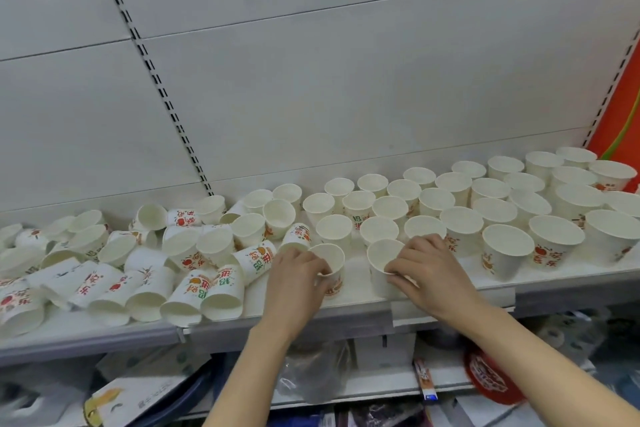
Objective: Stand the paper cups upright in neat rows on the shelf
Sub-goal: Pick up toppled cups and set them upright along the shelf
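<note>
My left hand and right hand each pinch a light, crushable white printed paper cup near its rim, the tumbled pile at nine o'clock.

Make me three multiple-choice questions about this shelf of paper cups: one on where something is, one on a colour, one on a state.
1. Where on the shelf do the tipped-over cups lie?
A. At the left end
B. At the right end
C. On the lower shelf

2. What colour is the panel at the far right edge?
A. Blue
B. Orange-red
C. Black

3. How stands the cup in the left hand?
A. Lying on its side
B. Upside down
C. Upright, mouth up

Answers:
1. A: the heap of cups on their sides fills the left end, while the upright rows run to the right.
2. B: the strip beside the back wall is orange-red.
3. C: its open rim faces up while the left hand's grip closes round it; the right hand holds another upright cup beside it.
</note>
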### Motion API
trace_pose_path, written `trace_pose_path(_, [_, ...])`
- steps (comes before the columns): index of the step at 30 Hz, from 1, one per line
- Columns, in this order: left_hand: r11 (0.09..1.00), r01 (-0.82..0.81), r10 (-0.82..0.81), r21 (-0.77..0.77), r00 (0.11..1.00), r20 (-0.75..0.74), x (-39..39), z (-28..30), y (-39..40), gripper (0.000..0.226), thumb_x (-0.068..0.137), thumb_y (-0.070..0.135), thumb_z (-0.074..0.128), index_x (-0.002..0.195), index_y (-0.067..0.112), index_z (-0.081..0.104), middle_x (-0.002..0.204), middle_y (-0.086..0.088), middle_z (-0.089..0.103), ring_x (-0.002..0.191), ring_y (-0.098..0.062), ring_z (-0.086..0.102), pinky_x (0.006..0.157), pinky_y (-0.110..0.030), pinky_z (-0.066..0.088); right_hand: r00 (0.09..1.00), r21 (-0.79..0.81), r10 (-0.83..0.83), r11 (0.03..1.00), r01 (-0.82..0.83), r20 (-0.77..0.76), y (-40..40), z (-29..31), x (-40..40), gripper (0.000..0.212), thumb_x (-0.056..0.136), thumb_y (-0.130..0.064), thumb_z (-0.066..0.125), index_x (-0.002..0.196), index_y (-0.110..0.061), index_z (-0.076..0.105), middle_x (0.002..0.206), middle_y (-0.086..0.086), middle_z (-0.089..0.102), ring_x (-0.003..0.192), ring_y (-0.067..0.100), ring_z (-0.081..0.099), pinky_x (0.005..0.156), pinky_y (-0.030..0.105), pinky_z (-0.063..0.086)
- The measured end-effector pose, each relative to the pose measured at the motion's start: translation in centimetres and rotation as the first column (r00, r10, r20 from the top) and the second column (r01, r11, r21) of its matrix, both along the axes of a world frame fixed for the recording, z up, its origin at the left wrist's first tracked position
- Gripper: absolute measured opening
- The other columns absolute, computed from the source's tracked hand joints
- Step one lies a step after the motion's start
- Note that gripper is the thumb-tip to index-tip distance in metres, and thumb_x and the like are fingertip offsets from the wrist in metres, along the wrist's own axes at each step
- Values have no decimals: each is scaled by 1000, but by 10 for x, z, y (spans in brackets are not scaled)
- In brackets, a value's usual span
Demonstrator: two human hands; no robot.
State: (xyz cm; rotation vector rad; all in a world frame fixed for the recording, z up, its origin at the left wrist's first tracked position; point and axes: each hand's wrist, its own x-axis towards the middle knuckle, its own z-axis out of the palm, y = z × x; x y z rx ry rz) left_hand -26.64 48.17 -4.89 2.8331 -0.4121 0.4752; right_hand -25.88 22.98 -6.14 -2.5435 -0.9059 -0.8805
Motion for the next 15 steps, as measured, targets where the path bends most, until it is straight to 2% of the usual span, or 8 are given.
trace_pose_path(4, [991, 113, -110, -69, 993, 52, 7, -2, 3, 29, 80, 54, 64, 95, 31, 72, 102, 17, 68, 100, -14, 53, 86, -29, 35, 997, -20, -73, 997, 73, 16, 5, -7, -4, 11, 81, -29, 60, 75, -23, 66, 70, -11, 59, 75, 18, 52, 76, 30, 32])
trace_pose_path(5, [986, 118, -109, -118, 991, 81, 10, 1, 9, 32, 79, 56, 63, 99, 32, 71, 104, 17, 67, 101, -12, 53, 86, -29, 37, 996, -15, -93, 996, 93, 13, 7, -8, -4, 7, 79, -28, 64, 75, -23, 67, 71, -11, 59, 75, 19, 53, 76, 30, 32])
trace_pose_path(7, [981, 80, -54, -174, 987, 152, 20, 10, 28, 28, 81, 49, 68, 102, 31, 70, 105, 14, 67, 99, -13, 54, 84, -32, 42, 991, 12, -131, 991, 131, -6, 11, -9, -4, 14, 80, -37, 63, 79, -24, 69, 75, -11, 62, 78, 17, 53, 79, 29, 32])
trace_pose_path(8, [988, 40, -17, -149, 988, 155, 28, 15, 39, 25, 81, 41, 71, 104, 31, 70, 105, 12, 67, 97, -16, 55, 82, -33, 43, 989, 27, -145, 989, 145, -10, 13, -9, -4, 22, 81, -42, 60, 82, -24, 70, 79, -12, 64, 81, 15, 52, 80, 29, 32])
trace_pose_path(10, [999, -35, 36, -34, 998, 52, 46, 21, 57, 33, 78, 28, 73, 111, 30, 68, 110, 9, 67, 97, -20, 56, 82, -34, 44, 987, 67, -163, 984, 163, -4, 17, -5, -5, 29, 84, -48, 57, 88, -23, 71, 84, -12, 65, 85, 15, 53, 82, 29, 33])
trace_pose_path(12, [995, -40, 47, 94, 996, -71, 62, 20, 64, 41, 77, 22, 69, 117, 29, 66, 112, 5, 65, 96, -23, 56, 81, -34, 42, 985, 126, -171, 978, 168, 17, 24, 2, -6, 28, 87, -45, 57, 89, -21, 71, 88, -11, 66, 87, 17, 55, 81, 30, 34])
trace_pose_path(15, [982, 8, 5, 189, 998, -69, 80, 14, 61, 29, 82, 22, 63, 110, 25, 69, 97, 1, 68, 87, -25, 61, 69, -32, 42, 982, 201, -175, 967, 158, 69, 38, 12, -5, 22, 88, -35, 59, 88, -18, 72, 87, -9, 67, 86, 18, 55, 77, 33, 38])
